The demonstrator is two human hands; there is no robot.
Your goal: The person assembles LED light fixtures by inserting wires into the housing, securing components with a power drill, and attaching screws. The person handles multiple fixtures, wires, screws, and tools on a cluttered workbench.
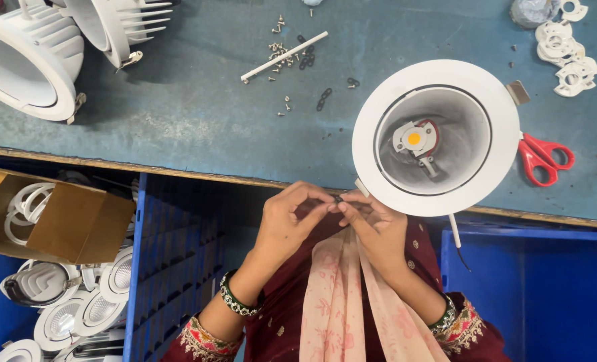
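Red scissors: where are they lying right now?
The red scissors lie on the blue-grey bench, far right of the head view, touching the right rim of the white downlight housing.

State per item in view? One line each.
left hand: pinching a small dark part
right hand: fingertips on the same part
downlight housing: open face up at the bench edge
red scissors: closed, flat
screws: loose, scattered
cardboard box: open, white rings inside

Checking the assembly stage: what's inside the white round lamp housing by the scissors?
Inside the white lamp housing sits a small white holder with a yellow LED chip on a red piece. The holder covers whatever lies beneath it.
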